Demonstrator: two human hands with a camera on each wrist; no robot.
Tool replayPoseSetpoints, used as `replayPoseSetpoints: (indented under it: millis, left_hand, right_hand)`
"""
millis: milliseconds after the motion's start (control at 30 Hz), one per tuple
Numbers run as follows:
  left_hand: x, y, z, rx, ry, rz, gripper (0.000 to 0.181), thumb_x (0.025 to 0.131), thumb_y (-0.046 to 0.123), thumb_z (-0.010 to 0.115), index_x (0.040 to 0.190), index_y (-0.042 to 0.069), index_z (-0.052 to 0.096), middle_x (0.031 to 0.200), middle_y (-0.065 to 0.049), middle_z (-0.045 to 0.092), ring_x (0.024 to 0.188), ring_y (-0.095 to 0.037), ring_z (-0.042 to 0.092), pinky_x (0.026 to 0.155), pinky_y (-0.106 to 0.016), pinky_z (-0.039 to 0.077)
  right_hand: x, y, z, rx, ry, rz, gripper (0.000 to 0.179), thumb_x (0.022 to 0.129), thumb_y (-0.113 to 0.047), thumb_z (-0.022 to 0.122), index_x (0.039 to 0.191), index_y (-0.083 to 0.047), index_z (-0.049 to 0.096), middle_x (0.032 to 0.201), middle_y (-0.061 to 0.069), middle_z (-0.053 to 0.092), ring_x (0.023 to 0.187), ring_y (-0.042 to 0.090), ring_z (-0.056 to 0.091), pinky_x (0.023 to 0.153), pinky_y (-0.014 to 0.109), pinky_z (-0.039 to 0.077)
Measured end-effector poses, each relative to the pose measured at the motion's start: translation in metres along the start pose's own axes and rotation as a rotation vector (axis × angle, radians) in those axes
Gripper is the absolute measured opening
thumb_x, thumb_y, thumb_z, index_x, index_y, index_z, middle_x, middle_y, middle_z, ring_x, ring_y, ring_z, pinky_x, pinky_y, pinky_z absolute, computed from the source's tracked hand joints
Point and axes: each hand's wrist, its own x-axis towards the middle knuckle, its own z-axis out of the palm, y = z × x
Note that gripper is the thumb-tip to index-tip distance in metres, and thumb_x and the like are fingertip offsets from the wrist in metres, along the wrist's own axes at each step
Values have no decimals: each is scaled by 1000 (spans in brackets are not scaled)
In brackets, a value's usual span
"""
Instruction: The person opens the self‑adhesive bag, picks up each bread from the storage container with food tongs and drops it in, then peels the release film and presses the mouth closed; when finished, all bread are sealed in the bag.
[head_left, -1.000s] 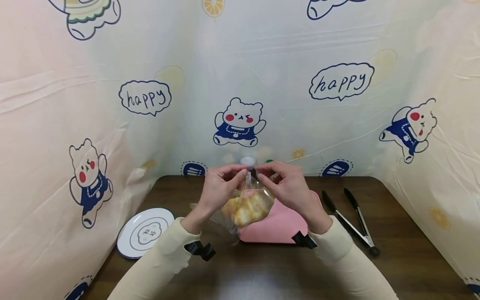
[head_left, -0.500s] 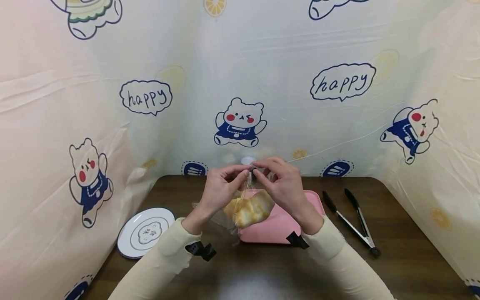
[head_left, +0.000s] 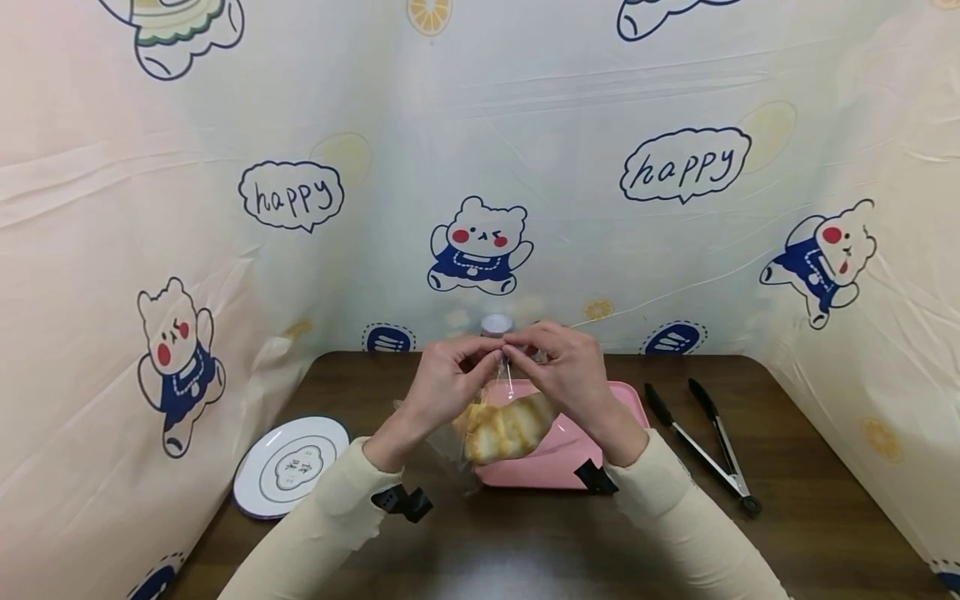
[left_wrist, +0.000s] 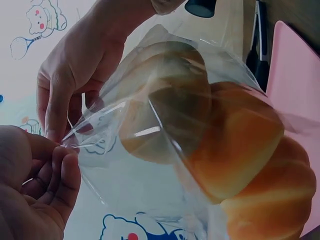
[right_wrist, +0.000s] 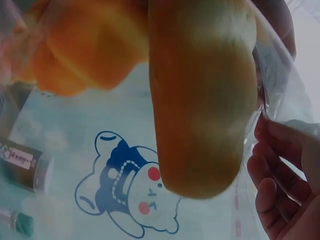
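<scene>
A clear plastic bag (left_wrist: pixel 132 185) with several golden bread rolls (head_left: pixel 502 429) in it hangs from both hands above the table. The left hand (head_left: pixel 442 375) pinches the gathered top of the bag between thumb and index finger. Right beside it, the right hand (head_left: pixel 566 367) pinches the same gathered plastic, and the fingertips of the two hands meet. In the left wrist view, the bag's neck narrows to the pinched point and the rolls (left_wrist: pixel 235 140) bulge through the film. One long roll (right_wrist: pixel 202 100) fills much of the right wrist view.
A pink tray (head_left: pixel 551 462) lies behind and below the bag. At the left stands a white plate (head_left: pixel 258 492) with a dark rim. Black-tipped tongs (head_left: pixel 705 454) lie spread at the right. A white-capped bottle (right_wrist: pixel 22 165) and a green-capped one (right_wrist: pixel 22 224) stand at the back.
The right hand has shifted slightly left, bringing its fingertips against the left hand's. The bag has turned and its rolls hang a little lower. The left hand has moved only slightly.
</scene>
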Motion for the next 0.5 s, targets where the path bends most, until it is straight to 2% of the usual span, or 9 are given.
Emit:
replayPoseSetpoints:
  millis: [200, 500]
  left_hand:
    - [-2, 0, 0, 64, 2, 39, 17, 97, 19, 65, 108, 14, 77, 81, 1, 70, 62, -9, 57, 52, -23, 50]
    - [-4, 1, -1, 121, -4, 62, 18, 96, 14, 66, 110, 13, 77, 91, -2, 73, 67, -10, 56, 55, -20, 49]
  right_hand:
    - [1, 0, -1, -23, -15, -47, 9, 88, -22, 77, 94, -16, 80, 87, -3, 76, 60, 5, 56, 55, 21, 48]
    - [4, -1, -6, 3, -53, -4, 7, 89, -20, 75, 87, -13, 77, 80, -2, 73, 61, 7, 60, 56, 23, 51]
